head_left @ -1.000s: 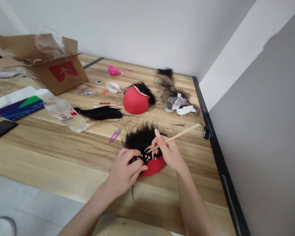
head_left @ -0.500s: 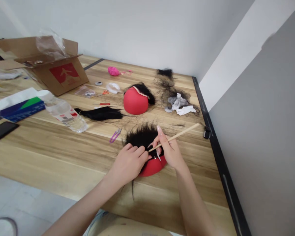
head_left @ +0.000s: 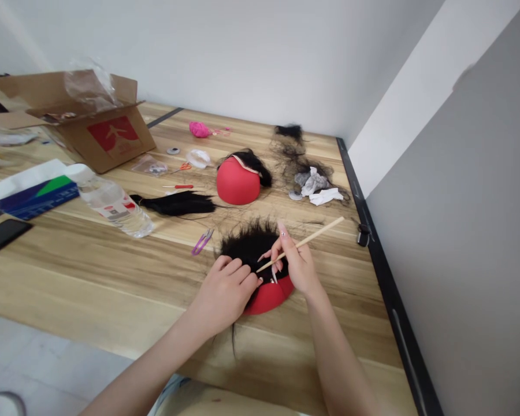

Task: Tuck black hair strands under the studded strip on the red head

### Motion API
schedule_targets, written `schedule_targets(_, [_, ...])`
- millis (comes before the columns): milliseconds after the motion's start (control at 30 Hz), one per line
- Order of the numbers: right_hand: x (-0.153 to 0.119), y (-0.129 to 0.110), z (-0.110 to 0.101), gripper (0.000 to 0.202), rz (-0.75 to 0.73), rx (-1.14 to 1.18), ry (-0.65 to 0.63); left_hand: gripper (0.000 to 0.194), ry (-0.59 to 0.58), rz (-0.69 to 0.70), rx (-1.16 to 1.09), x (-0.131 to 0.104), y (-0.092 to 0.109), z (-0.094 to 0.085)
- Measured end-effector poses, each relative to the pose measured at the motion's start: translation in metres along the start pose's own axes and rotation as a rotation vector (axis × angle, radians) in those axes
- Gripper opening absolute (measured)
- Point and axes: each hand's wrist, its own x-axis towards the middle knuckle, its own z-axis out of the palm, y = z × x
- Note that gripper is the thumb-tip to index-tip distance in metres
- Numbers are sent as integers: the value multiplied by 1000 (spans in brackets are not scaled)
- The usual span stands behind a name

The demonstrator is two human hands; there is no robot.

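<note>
Close in front of me, a red dome-shaped block (head_left: 271,299) sits on the table with short black hair (head_left: 247,242) over its top and far side. My left hand (head_left: 229,289) rests on the near left of the block. Its fingers are curled and pressed into the hair, and the fingertips are partly hidden. Between the fingers of my right hand (head_left: 298,263) is a thin wooden stick (head_left: 318,233), held like a pen. The stick slants down to the left, its tip at the hair beside my left fingers.
Beyond stands a second red dome (head_left: 238,182) with black hair. A black hair bundle (head_left: 177,203), purple thread snips (head_left: 202,242) and a water bottle (head_left: 115,202) lie to the left. A cardboard box (head_left: 108,136) is farther back. Crumpled tissue (head_left: 314,184) lies right among loose hair.
The stick and my right hand have shifted slightly left, with the stick's tip a little lower. My left hand stays on the hair. The whole view has moved slightly.
</note>
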Motion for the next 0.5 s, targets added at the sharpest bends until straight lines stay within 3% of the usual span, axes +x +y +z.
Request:
schedule_targets(200, [0, -2, 0, 54, -3, -18, 0, 31, 115, 83, -72, -9, 3, -3])
schedule_targets(500, [0, -4, 0, 44, 5, -140, 60, 27, 179, 226, -305, -10, 5, 1])
